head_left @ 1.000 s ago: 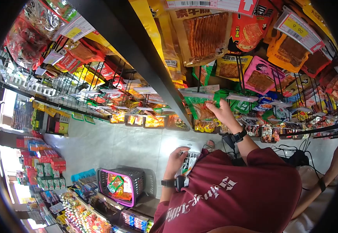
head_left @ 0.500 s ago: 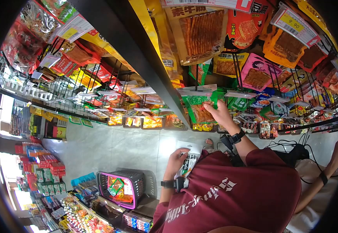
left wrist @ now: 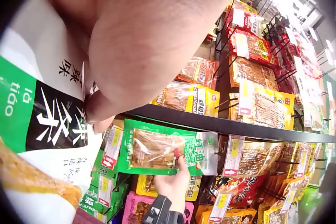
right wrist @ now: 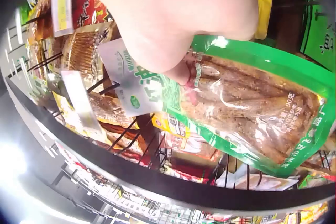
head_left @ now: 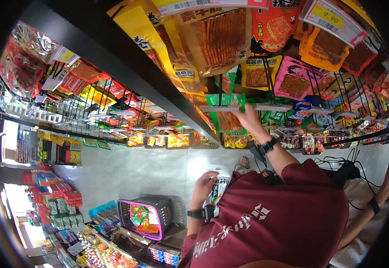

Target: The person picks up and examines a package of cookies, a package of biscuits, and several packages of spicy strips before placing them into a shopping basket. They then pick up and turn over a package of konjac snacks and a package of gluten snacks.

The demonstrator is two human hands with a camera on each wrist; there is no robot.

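My right hand (head_left: 249, 121) pinches a green-edged snack packet (right wrist: 247, 103) with a clear window showing brown strips inside. The packet is at the hanging rack in the head view, overlapping a price label holder (head_left: 220, 108) near its top. In the left wrist view, the right thumb presses on the packet front. My left hand (head_left: 203, 190), low in front of the body, grips a white spicy strip packet (left wrist: 44, 106) with a green patch and black lettering. In the left wrist view, part of this packet is hidden behind the hand.
A dark shelf beam (head_left: 158, 76) runs diagonally beside the rack. Bagged snacks (head_left: 223, 38) hang on wire hooks above and around the right hand. On the left stands a grey basket (head_left: 161, 219) with a purple rim, holding several packets. Another person's arm (head_left: 365, 214) is at the right edge.
My right hand has moved the green-edged packet slightly up and deeper into the rack, with its top now around the label holder. The left hand keeps its grip on the white packet.
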